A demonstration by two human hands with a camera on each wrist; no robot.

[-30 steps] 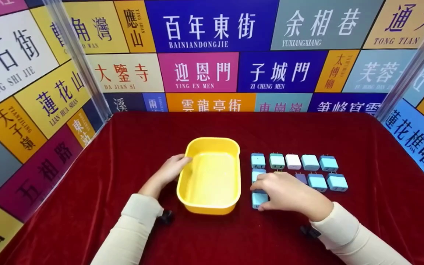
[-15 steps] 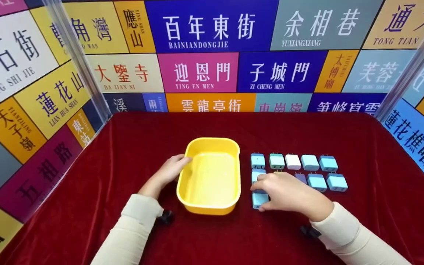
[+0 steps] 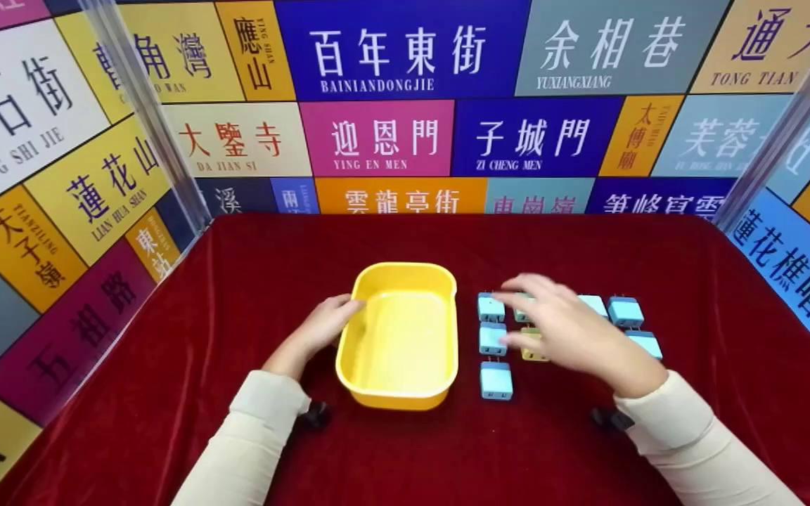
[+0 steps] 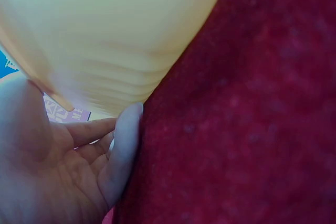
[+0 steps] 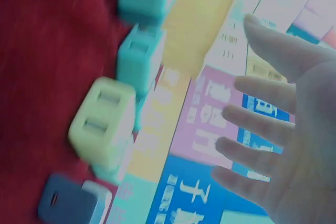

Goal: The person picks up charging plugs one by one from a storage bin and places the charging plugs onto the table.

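My left hand (image 3: 317, 330) holds the left side of a yellow plastic tub (image 3: 396, 402), thumb over the rim and fingers against the outer wall. The left wrist view shows the fingers along the ribbed wall of the tub (image 4: 121, 51). Nothing lies inside the tub. My right hand (image 3: 570, 330) hovers over the rows of charger plugs, fingers spread and holding nothing. Left of it stand light-blue chargers, the nearest charger (image 3: 496, 383) at the front. A pale yellow charger (image 5: 105, 121) sits beside a dark blue charger (image 5: 65, 200) in the right wrist view. The hand hides several chargers.
Red velvet cloth (image 3: 405, 464) covers the table. More light-blue chargers stand at the right end, among them a charger (image 3: 625, 310) in the back row. A wall of coloured street-name signs (image 3: 405, 49) rises behind, with clear corner posts (image 3: 152, 105) beside it.
My right hand has let go of the front-left light-blue charger, lifted and moved back and right, its fingers now spread. The left hand and the tub have stayed put.
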